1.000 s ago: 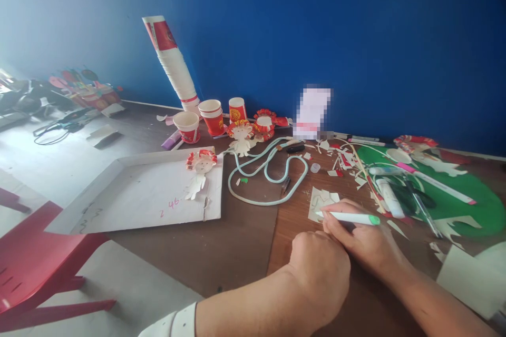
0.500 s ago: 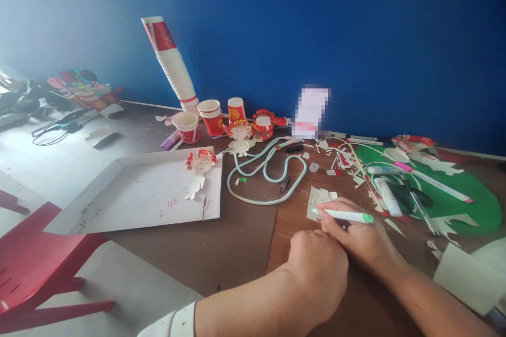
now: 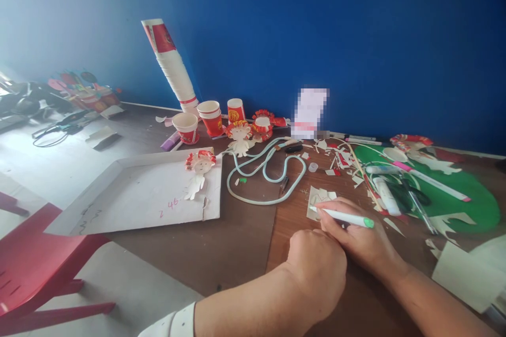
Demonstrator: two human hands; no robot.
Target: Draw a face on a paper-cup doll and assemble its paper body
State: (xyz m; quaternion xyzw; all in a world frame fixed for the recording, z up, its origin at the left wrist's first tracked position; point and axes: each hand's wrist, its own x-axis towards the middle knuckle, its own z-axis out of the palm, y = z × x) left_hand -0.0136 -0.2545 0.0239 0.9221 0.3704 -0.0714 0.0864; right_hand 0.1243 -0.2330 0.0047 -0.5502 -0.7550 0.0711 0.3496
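Note:
Between thumb and fingers, my right hand (image 3: 366, 234) grips a white marker (image 3: 346, 216) with a green end. Its tip is over a small piece of white paper (image 3: 314, 197) with scraps and lines on it. My left hand (image 3: 316, 268) is closed beside the right one, touching or nearly touching it, knuckles up. Its fingers curl out of sight, so whatever it may hold is hidden. Further left, a cut-paper lion figure (image 3: 201, 168) with a red fringe mane lies on a white box lid (image 3: 138, 189). Another such figure (image 3: 239, 137) leans nearby.
Paper cups (image 3: 185, 127) and a tall leaning cup stack (image 3: 174, 73) stand along the blue wall. A pale cable (image 3: 264, 201) loops across the middle. At right, a green sheet (image 3: 478, 200) bears pens, a pink-capped marker (image 3: 435, 181) and paper offcuts. A red chair (image 3: 47, 263) is at lower left.
The marker in my right hand has shifted very slightly over the paper, its back end a little lower. My left hand stays closed in nearly the same place.

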